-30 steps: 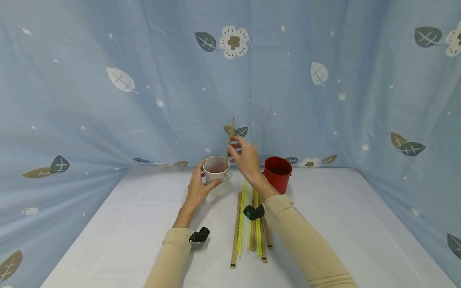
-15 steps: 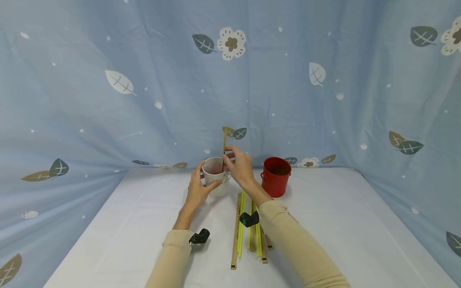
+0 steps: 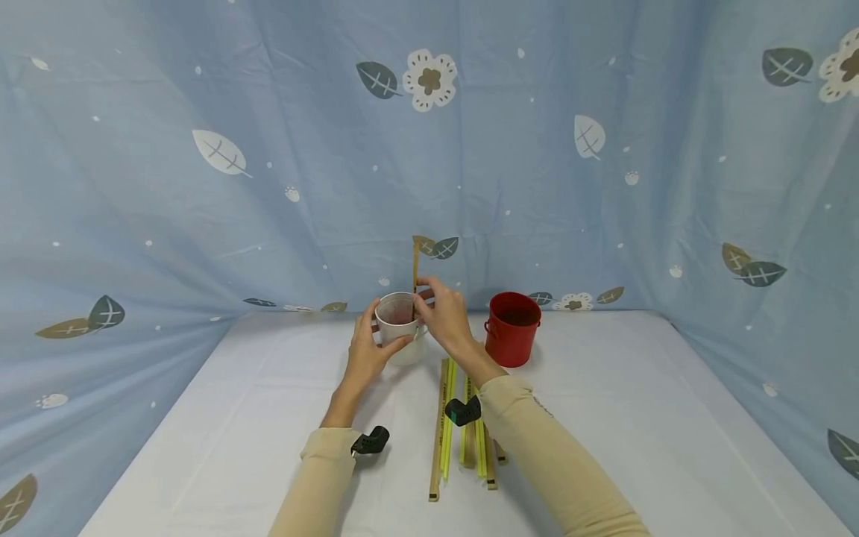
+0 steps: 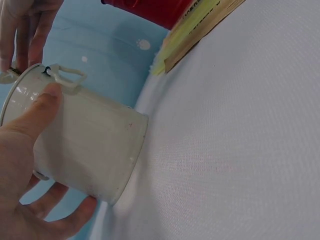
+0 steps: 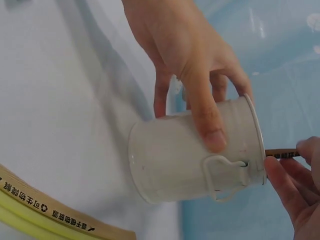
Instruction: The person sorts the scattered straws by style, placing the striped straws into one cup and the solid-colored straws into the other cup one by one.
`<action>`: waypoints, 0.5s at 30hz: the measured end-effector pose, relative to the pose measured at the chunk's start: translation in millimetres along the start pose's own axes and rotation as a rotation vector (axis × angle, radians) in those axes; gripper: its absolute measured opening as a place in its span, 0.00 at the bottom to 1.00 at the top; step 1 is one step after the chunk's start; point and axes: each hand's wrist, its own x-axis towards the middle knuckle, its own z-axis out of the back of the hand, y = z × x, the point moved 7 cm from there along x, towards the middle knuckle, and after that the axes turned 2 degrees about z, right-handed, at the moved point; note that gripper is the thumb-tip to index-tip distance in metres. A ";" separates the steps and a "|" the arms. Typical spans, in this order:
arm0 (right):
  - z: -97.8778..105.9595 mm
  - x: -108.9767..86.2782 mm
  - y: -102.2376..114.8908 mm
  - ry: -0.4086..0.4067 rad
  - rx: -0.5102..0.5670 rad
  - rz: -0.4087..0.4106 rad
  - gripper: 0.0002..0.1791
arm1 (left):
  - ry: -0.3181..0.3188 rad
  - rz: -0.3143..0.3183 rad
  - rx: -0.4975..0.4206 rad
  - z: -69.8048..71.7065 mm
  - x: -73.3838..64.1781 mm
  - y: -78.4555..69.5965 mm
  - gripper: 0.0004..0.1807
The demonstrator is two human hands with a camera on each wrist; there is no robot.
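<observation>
My left hand [image 3: 365,354] grips a small white metal pail [image 4: 90,145], its thumb along the near side and its fingers round the far side. The pail stands on the white tablecloth, a wire loop handle on its side. Between thumb and fingers, my right hand [image 3: 446,313] pinches a slim straw in a brown paper wrapper [image 3: 415,265] with dark printing. The straw is upright at the pail's right inner edge, its lower end hidden inside. In the right wrist view, the right fingertips [image 5: 282,180] are close to the pail's rim.
A red pail [image 3: 511,335] stands to the right of the white one. Brown paper-wrapped straws [image 3: 439,440] and yellow straws [image 3: 448,425] lie lengthwise on the tablecloth [image 3: 248,418], partly under the right forearm. A blue patterned curtain [image 3: 335,164] hangs behind.
My right hand has come down and slightly left, lowering the straw further into the white pail and turning it more upright. The left hand keeps its hold on the pail.
</observation>
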 end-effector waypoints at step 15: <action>2.3 2.3 3.2 0.053 -0.010 0.011 0.19 | -0.002 0.002 -0.005 0.3 0.0 0.2 0.55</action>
